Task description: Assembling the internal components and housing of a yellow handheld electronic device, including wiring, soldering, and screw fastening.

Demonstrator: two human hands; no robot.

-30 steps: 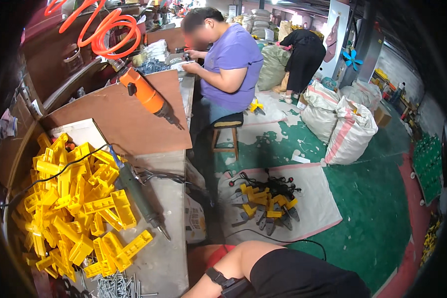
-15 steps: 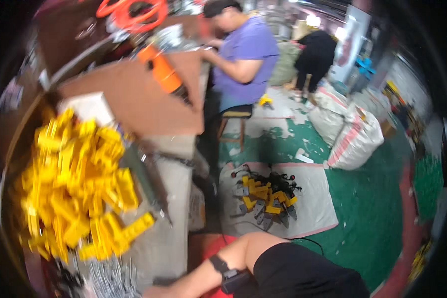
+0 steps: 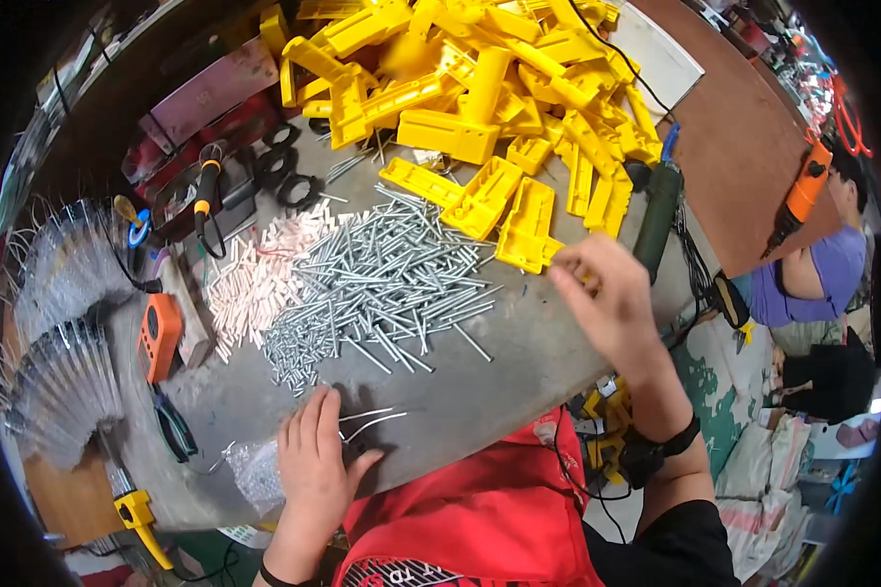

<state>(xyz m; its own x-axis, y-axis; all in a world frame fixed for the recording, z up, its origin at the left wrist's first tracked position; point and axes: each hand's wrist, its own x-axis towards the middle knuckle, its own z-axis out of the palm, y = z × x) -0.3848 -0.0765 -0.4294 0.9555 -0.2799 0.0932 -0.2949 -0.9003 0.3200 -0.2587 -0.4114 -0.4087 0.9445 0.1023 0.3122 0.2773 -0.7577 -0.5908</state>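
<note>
Grey worktop (image 3: 538, 347) stretches beneath both hands, its edge curving with the lens. Left hand (image 3: 313, 455) lies palm down with its fingers out straight and its thumb spread; it rests against a crinkled clear plastic packet (image 3: 256, 476), which shows at its eight o'clock, while thin pale wires (image 3: 372, 419) poke out at its two o'clock. Right hand (image 3: 605, 298) hovers with bent fingers, their tips at the near end of a yellow housing (image 3: 526, 225) lying at its ten o'clock; whether they grip it I cannot tell. Farther from the right hand, a dark green tool (image 3: 659, 220) sits at one o'clock and the heap of yellow parts (image 3: 480, 93) at eleven. Around the left hand, silver screws (image 3: 392, 279) spread at one o'clock, and small pale sleeves (image 3: 259, 284) lie between eleven and twelve. Pliers (image 3: 173, 428) are at nine and an orange device (image 3: 160, 338) at ten, with fanned clear packets (image 3: 64, 391) beyond them. Outermost from the right hand, an orange power tool (image 3: 803, 191) is at two o'clock, and a co-worker in a purple shirt (image 3: 812, 279) at three.
</note>
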